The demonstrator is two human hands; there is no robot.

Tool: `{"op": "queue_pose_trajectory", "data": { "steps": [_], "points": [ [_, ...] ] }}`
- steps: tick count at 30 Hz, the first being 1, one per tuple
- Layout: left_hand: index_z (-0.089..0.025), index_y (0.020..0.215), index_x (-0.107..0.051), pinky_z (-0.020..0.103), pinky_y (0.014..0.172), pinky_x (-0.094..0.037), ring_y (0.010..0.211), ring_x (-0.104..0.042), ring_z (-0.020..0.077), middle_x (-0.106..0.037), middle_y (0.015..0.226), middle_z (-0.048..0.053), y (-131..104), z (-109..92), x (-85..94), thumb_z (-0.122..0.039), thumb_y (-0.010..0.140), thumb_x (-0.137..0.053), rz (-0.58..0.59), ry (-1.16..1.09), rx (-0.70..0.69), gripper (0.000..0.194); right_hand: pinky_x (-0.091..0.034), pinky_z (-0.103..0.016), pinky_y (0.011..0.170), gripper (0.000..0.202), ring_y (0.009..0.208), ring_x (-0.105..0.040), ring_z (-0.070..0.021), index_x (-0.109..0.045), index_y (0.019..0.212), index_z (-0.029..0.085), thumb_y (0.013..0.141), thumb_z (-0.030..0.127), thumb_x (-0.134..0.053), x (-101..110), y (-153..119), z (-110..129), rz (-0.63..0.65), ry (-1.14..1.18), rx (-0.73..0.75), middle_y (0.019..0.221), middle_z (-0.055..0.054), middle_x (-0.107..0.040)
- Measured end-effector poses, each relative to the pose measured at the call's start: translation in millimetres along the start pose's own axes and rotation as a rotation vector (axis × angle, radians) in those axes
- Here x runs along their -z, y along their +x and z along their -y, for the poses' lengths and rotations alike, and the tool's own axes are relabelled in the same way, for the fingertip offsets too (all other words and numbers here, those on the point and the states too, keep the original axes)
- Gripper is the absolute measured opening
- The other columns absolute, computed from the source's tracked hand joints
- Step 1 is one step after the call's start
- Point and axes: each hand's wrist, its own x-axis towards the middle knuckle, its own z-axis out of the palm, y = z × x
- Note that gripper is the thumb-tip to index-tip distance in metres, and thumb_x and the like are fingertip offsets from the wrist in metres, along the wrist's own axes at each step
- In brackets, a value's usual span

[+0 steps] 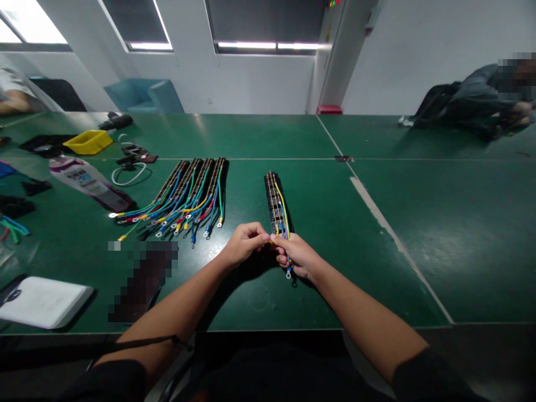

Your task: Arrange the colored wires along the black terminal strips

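A black terminal strip (274, 202) with metal contacts lies in front of me, its colored wires running toward my body. My right hand (298, 254) is wrapped round the wires near the strip's lower end; a ring lug (288, 273) pokes out below the fingers. My left hand (250, 241) pinches at the end of a short yellow wire, its fingertips meeting my right thumb. The exact part between the left fingertips is too small to tell. Left of my hands, several similar strips (215, 176) lie side by side, with blue, green, red and yellow wires ending in ring lugs.
On the green table (251, 301) at the left are a bottle (90, 181), a yellow tray (89, 143), cables (133, 159), a white box-like object (48, 301) and a pixelated dark item (144, 285). People sit at the far left and far right.
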Motion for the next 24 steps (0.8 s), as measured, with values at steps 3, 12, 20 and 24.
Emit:
{"op": "queue_pose_trajectory", "data": {
  "steps": [3,12,20,24],
  "points": [
    [-0.012,0.067,-0.053,0.017,0.046,-0.030,0.046,-0.041,0.0053,-0.049,0.052,-0.004,2.8,-0.2,-3.0,-0.043,0.077,-0.066,0.013,-0.027,0.026,0.034,-0.019,-0.013,0.030,0.028,0.031,-0.030,-0.0014,-0.045,0.073,0.018,0.077,0.034,-0.066,-2.2,0.1,-0.8,-0.008,-0.018,0.010,0.045,0.011,-0.035],
    [-0.012,0.063,-0.050,0.016,0.044,-0.026,0.045,-0.039,0.0040,-0.048,0.050,-0.005,6.9,-1.8,-3.3,-0.042,0.075,-0.069,0.033,-0.067,0.073,0.038,-0.017,-0.013,0.031,0.027,0.030,-0.028,-0.0018,-0.040,0.071,0.019,0.080,0.031,-0.063,-5.7,1.4,-0.9,-0.038,0.004,-0.007,0.043,0.011,-0.035],
    [-0.009,0.078,-0.066,0.023,0.059,-0.048,0.056,-0.060,0.0110,-0.067,0.065,0.004,-0.3,0.9,2.8,-0.031,0.070,-0.076,0.094,-0.166,0.089,0.026,-0.019,-0.014,0.033,0.023,0.031,-0.028,-0.0013,-0.044,0.071,0.016,0.081,0.025,-0.063,2.1,2.5,5.1,0.033,0.206,-0.110,0.041,0.011,-0.037],
    [-0.009,0.085,-0.067,0.024,0.065,-0.048,0.063,-0.061,0.0117,-0.068,0.072,0.005,-1.5,3.0,3.2,-0.032,0.075,-0.071,0.107,-0.117,0.046,0.025,-0.018,-0.014,0.033,0.019,0.031,-0.029,-0.0014,-0.046,0.073,0.016,0.082,0.023,-0.061,1.7,4.1,4.3,0.024,0.227,-0.100,0.041,0.010,-0.038]
  ]
}}
